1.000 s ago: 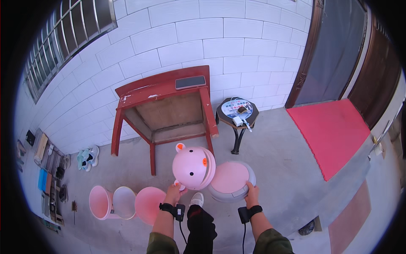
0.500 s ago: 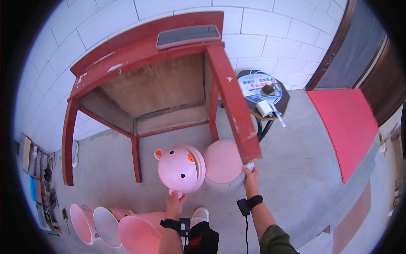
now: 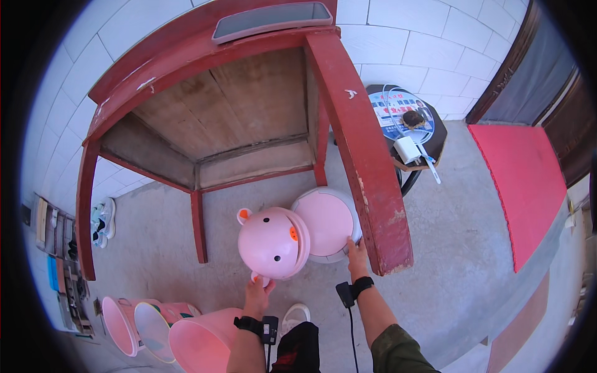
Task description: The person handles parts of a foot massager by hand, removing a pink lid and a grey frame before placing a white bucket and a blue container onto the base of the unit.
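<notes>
A round pink pig head (image 3: 266, 247) with dark eyes, an orange snout and orange-lined ears sits low by the near side of the red table. My left hand (image 3: 256, 297) is closed on its lower ear. Against its right side lies a round pink-topped piece with a pale grey rim (image 3: 329, 225), partly under the table. My right hand (image 3: 358, 260) grips that rim at its near right edge, close to the table leg. Whether the pig head and the round piece are joined cannot be made out.
The red wooden table (image 3: 380, 180) stands over the work, a phone (image 3: 273, 22) on top. Several pink bins (image 3: 199, 339) lie at lower left. A small dark stool (image 3: 435, 146) holds a round fan, a white charger and a cable. A red mat (image 3: 525, 186) lies at right.
The round piece has shifted left and farther in under the table, with the pig head beside it. My right hand has moved left with the rim. The view has also shifted.
</notes>
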A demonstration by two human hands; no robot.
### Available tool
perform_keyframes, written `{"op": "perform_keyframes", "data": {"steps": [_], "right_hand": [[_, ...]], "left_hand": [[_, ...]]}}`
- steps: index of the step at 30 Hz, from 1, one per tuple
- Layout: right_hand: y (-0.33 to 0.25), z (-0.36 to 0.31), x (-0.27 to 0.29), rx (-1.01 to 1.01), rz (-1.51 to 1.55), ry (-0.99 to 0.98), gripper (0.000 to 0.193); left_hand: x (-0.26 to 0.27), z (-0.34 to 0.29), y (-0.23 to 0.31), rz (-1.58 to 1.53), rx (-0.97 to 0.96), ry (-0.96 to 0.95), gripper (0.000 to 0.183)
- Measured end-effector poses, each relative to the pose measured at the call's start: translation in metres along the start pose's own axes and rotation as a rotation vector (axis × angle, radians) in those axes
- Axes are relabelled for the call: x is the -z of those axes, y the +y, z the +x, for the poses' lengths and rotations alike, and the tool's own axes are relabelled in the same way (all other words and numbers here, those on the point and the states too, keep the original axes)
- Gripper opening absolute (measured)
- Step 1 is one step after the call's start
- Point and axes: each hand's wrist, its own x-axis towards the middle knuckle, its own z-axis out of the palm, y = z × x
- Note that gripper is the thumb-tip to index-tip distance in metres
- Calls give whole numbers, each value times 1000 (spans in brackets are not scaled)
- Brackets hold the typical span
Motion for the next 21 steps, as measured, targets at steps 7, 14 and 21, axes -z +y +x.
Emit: {"op": "perform_keyframes", "data": {"steps": [7,14,21], "right_hand": [[-10,-8,-7,-38,-277,-13,64],[-10,-40,19,40,-80,-73,44],[-52,-153,96,-237,71,-181,23]], "left_hand": [[0,-4,3,91,61,-38,30],[9,-3,-10,110,85,6,39],[-14,-35,0,217,127,10,54]]}}
